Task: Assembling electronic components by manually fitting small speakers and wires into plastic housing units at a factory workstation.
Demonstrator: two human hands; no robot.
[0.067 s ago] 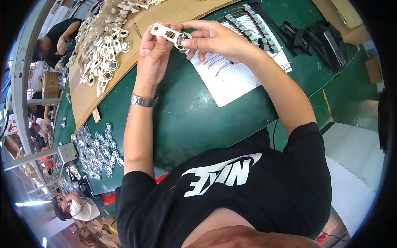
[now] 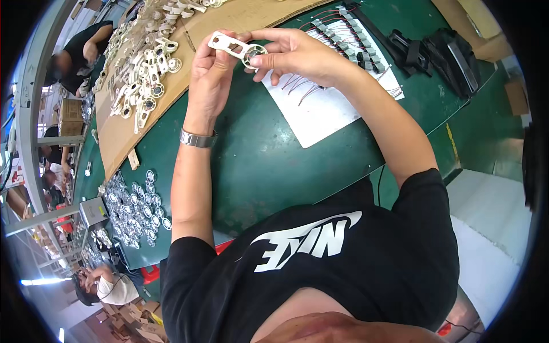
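Both of my hands hold one cream plastic housing [image 2: 231, 46], long and flat with cut-outs and a round ring at its right end. My left hand [image 2: 213, 74] grips the straight end, the thumb along its near side and the fingers behind. At the ring, my right hand [image 2: 300, 57] is closed with thumb and fingertips on its rim. Something dark and shiny shows inside the ring, too small to make out. The piece is held up over the table, tilted down to the right.
Many similar cream housings [image 2: 146, 86] lie heaped on a cardboard sheet [image 2: 229, 17] at the far left. Shiny round parts [image 2: 137, 206] cover the table's left side. Wired small parts [image 2: 343, 40] rest on white paper [image 2: 320, 123]; a black bag [image 2: 452, 60] sits far right. A co-worker [image 2: 86, 54] is beyond the left.
My right fingers have shifted slightly around the ring, and the housing stays in both hands. At the far left the co-worker's arm has moved.
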